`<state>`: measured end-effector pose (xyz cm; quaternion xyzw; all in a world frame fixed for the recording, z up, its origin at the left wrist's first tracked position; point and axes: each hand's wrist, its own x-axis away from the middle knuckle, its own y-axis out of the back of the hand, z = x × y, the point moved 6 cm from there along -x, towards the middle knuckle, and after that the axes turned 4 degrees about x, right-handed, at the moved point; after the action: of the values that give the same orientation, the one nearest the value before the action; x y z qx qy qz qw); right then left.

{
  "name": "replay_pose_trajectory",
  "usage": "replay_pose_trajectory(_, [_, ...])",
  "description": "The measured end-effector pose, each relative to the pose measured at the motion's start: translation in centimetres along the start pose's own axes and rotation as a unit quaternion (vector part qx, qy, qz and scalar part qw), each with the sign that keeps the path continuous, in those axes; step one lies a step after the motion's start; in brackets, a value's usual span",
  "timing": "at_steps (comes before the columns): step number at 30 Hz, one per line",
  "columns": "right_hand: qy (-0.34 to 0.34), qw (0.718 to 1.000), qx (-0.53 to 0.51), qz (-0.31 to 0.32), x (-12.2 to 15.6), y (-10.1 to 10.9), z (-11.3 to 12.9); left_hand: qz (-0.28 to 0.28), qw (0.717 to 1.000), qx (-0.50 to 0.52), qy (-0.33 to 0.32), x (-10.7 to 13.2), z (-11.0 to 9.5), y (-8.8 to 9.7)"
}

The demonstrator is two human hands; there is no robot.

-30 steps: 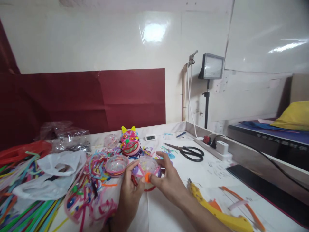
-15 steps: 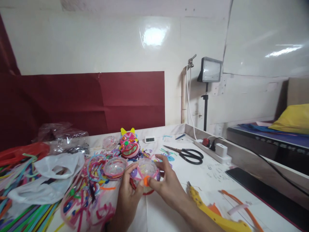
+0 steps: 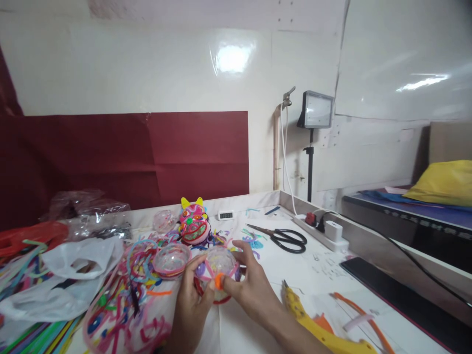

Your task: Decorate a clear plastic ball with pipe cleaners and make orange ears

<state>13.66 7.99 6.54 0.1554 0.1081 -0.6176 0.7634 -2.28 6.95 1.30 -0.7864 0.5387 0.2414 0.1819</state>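
A white table (image 3: 263, 199) fills the lower middle. The dark box (image 3: 398, 219) at far right has pale letters too blurry to read. A white bag (image 3: 83, 256) lies lower left. At bottom middle, the left hand (image 3: 194, 300) and right hand (image 3: 254, 285) hold a clear tub (image 3: 221, 256) with pink strips. A clear bowl (image 3: 172, 259) sits just left. The right thumb touches the tub's orange ball (image 3: 219, 281).

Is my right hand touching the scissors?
Apart. The head view shows white work surface between the right hand and the scissors.
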Motion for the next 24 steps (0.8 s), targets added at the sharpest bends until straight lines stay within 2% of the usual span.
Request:
replay_pose_trajectory(8, [-0.012, 1.000, 0.017, 0.005, 0.0, 0.0, -0.1, -0.013, 1.000, -0.008, 0.002, 0.1, 0.5, 0.1])
replay_pose_trajectory(17, [-0.042, 0.999, 0.028, 0.010, -0.4, -0.1, -1.9, -0.018, 0.999, -0.012, 0.030, 0.4, 1.9, 0.1])
replay_pose_trajectory(24, [-0.046, 0.999, 0.019, 0.004, -0.8, -0.4, -3.4, 0.004, 0.997, 0.009, 0.070, 0.8, 1.3, -0.3])
